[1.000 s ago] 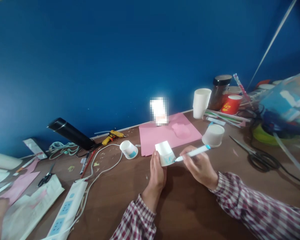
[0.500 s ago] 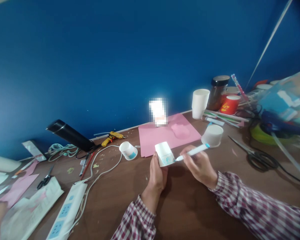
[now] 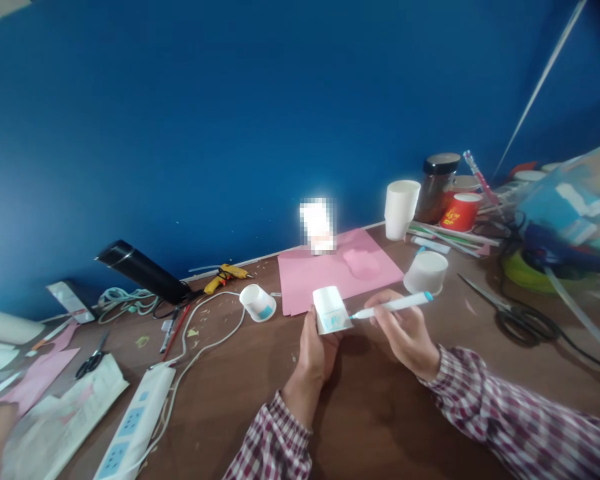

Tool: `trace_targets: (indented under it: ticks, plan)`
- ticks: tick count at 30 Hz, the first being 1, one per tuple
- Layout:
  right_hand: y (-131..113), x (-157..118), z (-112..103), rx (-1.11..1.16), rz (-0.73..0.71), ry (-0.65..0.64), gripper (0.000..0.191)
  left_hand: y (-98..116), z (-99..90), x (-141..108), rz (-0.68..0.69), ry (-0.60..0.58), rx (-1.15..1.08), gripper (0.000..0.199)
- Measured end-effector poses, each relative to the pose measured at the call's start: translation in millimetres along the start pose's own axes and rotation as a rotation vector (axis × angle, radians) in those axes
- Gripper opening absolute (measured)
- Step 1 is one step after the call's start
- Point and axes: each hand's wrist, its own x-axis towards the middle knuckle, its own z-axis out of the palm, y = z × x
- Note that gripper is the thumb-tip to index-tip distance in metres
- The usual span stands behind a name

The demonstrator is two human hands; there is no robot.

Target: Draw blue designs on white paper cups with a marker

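Note:
A white paper cup (image 3: 329,303) with light blue marks low on its side is held in my left hand (image 3: 317,347), fingers wrapped round it from below. My right hand (image 3: 405,333) grips a white marker (image 3: 397,305) with a blue end; its tip touches or almost touches the cup's lower right side. To the left lies a second paper cup (image 3: 257,303) with a blue patch, tilted. Beyond my right hand, another white cup (image 3: 426,272) rests upside down. Pink paper sheets (image 3: 300,283) lie just behind the held cup.
Large scissors (image 3: 517,320) lie at right, near stacked white cups (image 3: 401,210), a red cup (image 3: 461,211) and a dark-lidded jar (image 3: 437,187). At left are a power strip (image 3: 137,423), white cable, a yellow glue gun (image 3: 225,277), a black cylinder (image 3: 140,270) and small scissors (image 3: 93,360).
The marker has swung to a flatter angle, its rear end moving right with my right hand. The held cup has turned slightly and shows more of its blue marks.

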Motion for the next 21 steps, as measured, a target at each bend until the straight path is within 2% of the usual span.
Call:
trace_targets:
  ticks: [7, 15, 21]
  plan:
    - [-5.0, 0.9, -0.5, -0.050, -0.073, -0.151, 0.012, -0.4, -2.3, 1.3, -0.055, -0.037, -0.065, 0.041]
    - [-4.2, -1.1, 0.0, -0.114, -0.046, -0.115, 0.009, -3.8, -3.7, 3.5, -0.032, -0.001, -0.085, 0.031]
    - [-11.1, 3.3, 0.8, -0.164, -0.185, -0.196, 0.007, -6.0, -5.5, 4.5, 0.022, 0.021, -0.063, 0.028]
